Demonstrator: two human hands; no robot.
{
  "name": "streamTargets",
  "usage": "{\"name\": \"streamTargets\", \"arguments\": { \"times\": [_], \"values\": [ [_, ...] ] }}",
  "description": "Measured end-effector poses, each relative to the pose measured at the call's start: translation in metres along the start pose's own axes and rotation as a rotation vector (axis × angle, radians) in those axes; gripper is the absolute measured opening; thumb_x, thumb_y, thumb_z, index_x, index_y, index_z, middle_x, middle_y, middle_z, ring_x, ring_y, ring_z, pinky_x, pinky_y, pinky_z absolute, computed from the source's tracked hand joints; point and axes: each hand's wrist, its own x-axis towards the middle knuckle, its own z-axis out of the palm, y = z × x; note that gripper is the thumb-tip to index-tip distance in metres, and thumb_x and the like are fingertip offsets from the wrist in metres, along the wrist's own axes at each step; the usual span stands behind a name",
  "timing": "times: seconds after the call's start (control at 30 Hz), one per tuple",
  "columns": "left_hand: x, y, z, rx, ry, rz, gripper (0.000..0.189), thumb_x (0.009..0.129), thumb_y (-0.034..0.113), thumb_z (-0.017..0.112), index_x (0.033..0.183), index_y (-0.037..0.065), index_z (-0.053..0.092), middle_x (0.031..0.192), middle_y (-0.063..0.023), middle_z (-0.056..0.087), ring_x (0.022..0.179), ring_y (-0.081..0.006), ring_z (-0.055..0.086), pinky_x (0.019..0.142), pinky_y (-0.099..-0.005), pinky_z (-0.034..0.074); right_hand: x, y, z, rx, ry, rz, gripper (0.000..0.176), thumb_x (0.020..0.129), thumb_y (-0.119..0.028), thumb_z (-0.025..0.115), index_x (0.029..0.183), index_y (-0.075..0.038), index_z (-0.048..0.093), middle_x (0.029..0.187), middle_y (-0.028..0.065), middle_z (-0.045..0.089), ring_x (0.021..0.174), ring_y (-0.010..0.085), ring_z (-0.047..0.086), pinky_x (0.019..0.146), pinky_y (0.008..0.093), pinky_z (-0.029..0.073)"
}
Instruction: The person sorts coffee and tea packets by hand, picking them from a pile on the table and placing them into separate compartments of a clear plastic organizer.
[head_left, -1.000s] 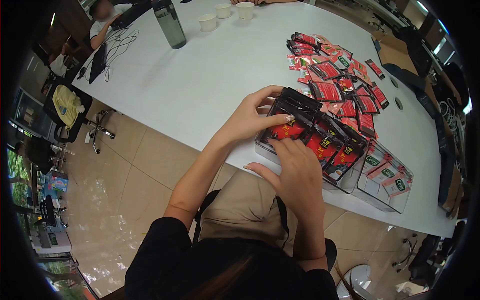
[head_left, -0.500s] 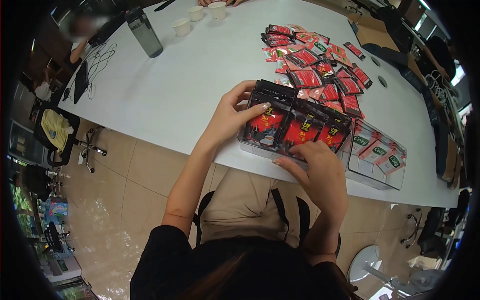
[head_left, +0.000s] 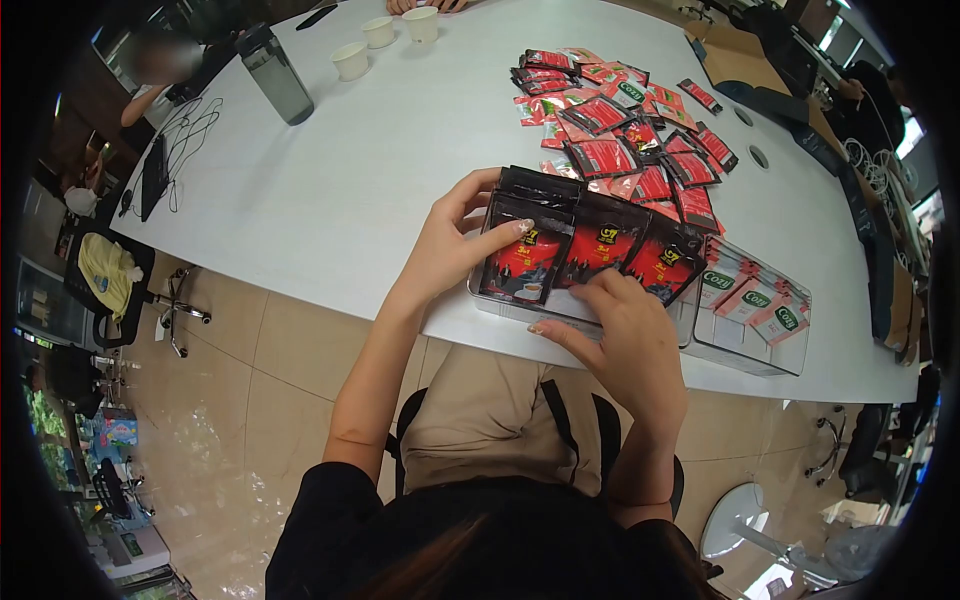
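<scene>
Black-and-red G7 coffee sachets stand in three rows in a clear plastic box (head_left: 515, 309) at the table's front edge. My left hand (head_left: 450, 240) grips the left stack of coffee sachets (head_left: 527, 262), thumb on the front face and fingers behind, partly hidden. My right hand (head_left: 635, 335) is at the box's near side, fingertips bent at the lower edge of the middle coffee sachets (head_left: 602, 245). Its thumb is spread away, with nothing between thumb and fingers. The right row of coffee sachets (head_left: 668, 262) leans beside them.
A second clear box (head_left: 745, 358) holds several Cozy sachets (head_left: 750, 298). Beyond lies a loose pile of red and pink sachets (head_left: 630, 140). A grey bottle (head_left: 275, 78), paper cups (head_left: 350, 62) and a cable (head_left: 190, 135) are on the table's left. A cardboard box (head_left: 735, 58) sits at the right edge.
The middle coffee sachets now sit farther back, in line with the rows beside them. My right hand has shifted slightly, its fingers lower on them. My left hand keeps its grip.
</scene>
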Motion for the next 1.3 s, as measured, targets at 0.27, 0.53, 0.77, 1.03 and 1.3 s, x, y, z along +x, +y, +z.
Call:
{"name": "streamTargets", "arguments": {
  "times": [0.27,0.53,0.77,1.03,1.3],
  "values": [
    [-0.002,0.005,0.000,0.011,-0.026,-0.041,0.048,0.082,0.012,0.071,0.124,0.001,0.052,0.114,-0.0085,0.060,0.110,-0.0153,0.054,0.092,-0.0313,0.045,-0.001,0.002,0.005,-0.026,0.058,-0.019,0.049,0.079,-0.048,0.067,0.093,-0.001,0.066,0.084,0.0081,0.057,0.081,0.0255,0.055,0.069,0.0365,0.042],
    [-0.002,0.004,-0.001,0.019,-0.027,-0.030,0.046,0.083,0.013,0.069,0.124,0.001,0.052,0.114,-0.0083,0.059,0.110,-0.0157,0.054,0.092,-0.0314,0.045,-0.013,0.008,0.017,-0.033,0.442,-0.248,0.025,0.070,-0.019,0.079,0.089,-0.008,0.067,0.082,0.0028,0.059,0.082,0.0214,0.056,0.074,0.0361,0.043],
    [0.000,0.003,0.000,-0.043,-0.009,-0.062,0.036,0.091,0.024,0.061,0.121,0.004,0.055,0.108,-0.0064,0.063,0.102,-0.0141,0.058,0.089,-0.0327,0.046,-0.038,0.025,0.042,-0.221,0.583,-0.225,0.027,0.072,-0.019,0.079,0.096,-0.013,0.071,0.086,-0.0029,0.062,0.080,0.0158,0.057,0.075,0.0311,0.040],
    [0.047,0.010,-0.021,0.137,-0.160,-0.017,0.036,0.102,0.031,0.038,0.123,0.008,0.056,0.113,-0.0064,0.064,0.106,-0.0137,0.059,0.091,-0.0294,0.044,-0.037,0.028,0.044,-0.219,0.612,-0.246,0.027,0.072,-0.014,0.076,0.099,-0.013,0.071,0.086,-0.0031,0.062,0.076,0.0140,0.057,0.072,0.0281,0.037],
    [0.155,-0.044,-0.006,0.644,-0.370,0.317,0.031,0.094,0.023,0.054,0.118,0.004,0.062,0.121,-0.0112,0.062,0.111,-0.0239,0.058,0.098,-0.0352,0.042,-0.038,0.029,0.047,-0.203,0.620,-0.241,0.030,0.069,-0.010,0.073,0.098,-0.014,0.070,0.087,-0.0031,0.063,0.077,0.0142,0.057,0.075,0.0285,0.037]
  ]
}}
